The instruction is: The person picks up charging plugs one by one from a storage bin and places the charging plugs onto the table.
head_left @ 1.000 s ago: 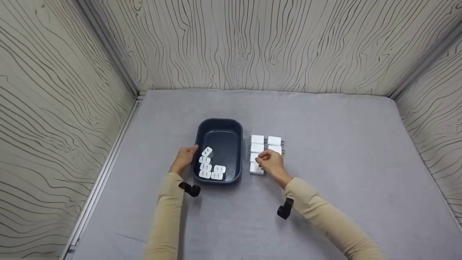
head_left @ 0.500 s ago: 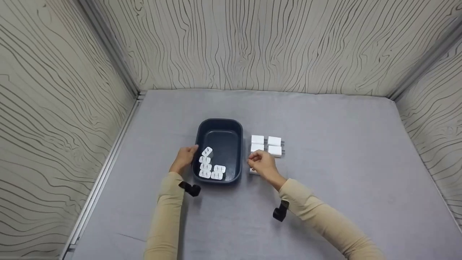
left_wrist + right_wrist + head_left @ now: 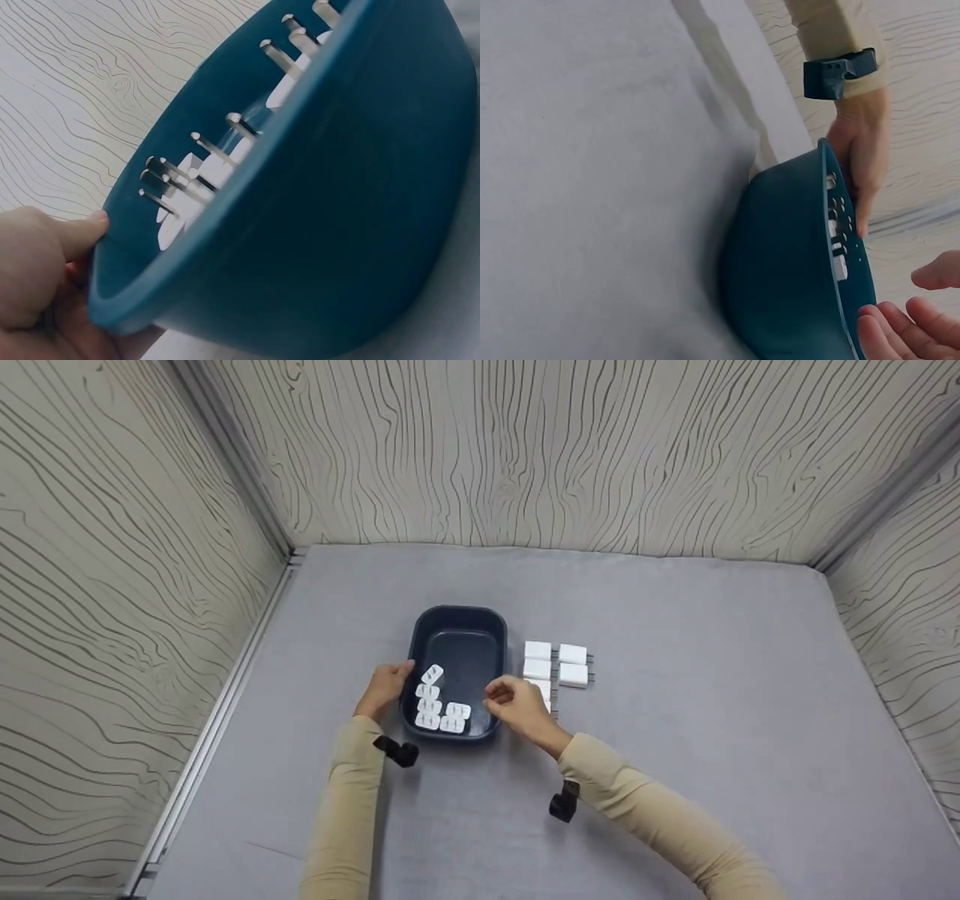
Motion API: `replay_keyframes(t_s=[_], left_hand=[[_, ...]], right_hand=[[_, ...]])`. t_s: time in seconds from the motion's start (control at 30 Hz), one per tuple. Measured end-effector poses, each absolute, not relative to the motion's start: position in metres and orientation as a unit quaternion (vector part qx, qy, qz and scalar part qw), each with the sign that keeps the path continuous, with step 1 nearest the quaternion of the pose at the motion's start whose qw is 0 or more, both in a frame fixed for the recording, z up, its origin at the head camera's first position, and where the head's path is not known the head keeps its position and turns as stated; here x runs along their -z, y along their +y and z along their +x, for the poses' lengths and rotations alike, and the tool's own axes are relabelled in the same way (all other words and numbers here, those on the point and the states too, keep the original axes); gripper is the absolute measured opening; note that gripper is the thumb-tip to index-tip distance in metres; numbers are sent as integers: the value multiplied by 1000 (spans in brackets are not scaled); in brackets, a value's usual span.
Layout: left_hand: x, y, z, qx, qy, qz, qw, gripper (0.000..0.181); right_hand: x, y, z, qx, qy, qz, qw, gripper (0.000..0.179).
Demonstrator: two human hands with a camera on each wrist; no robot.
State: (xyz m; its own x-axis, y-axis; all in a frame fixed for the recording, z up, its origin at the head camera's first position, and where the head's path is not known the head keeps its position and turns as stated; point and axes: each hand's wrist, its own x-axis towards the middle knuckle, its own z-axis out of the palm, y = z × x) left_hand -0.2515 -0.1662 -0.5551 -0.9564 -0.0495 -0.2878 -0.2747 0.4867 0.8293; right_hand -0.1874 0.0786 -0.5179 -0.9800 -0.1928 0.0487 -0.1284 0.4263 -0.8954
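Note:
A dark blue plastic basin (image 3: 466,660) stands on the cloth-covered table. My left hand (image 3: 385,688) grips its left rim, thumb on top and fingers under the edge in the left wrist view. Inside, several white charger plugs (image 3: 428,706) stand with metal prongs up, grouped at the near left; one leans askew. My right hand (image 3: 521,709) is over the basin's right rim, fingertips above the inside. In the right wrist view its thumb (image 3: 939,270) and bent fingers (image 3: 904,330) are apart, with nothing visible between them.
Right of the basin, more white charger plugs (image 3: 574,675) lie in two columns on the grey cloth (image 3: 697,697), prongs to the right. My right hand covers part of the nearer column. Wood-patterned panels (image 3: 480,457) wall the table at the back and sides.
My right hand has moved left from above the rows of charger plugs to the basin's right rim. The left hand, basin and plugs in it stay in place.

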Motion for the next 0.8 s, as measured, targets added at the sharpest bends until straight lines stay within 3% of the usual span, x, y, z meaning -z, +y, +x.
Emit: replay_keyframes(t_s=[0.43,0.8], left_hand=[[551,-162,-249,-521,837,-115,123,37],[552,-162,-250,-509,845,-114,117,38]], right_hand=[[529,62,-186,515,841,-156,64,23],[533,50,-191,395,898,-181,70,34]])
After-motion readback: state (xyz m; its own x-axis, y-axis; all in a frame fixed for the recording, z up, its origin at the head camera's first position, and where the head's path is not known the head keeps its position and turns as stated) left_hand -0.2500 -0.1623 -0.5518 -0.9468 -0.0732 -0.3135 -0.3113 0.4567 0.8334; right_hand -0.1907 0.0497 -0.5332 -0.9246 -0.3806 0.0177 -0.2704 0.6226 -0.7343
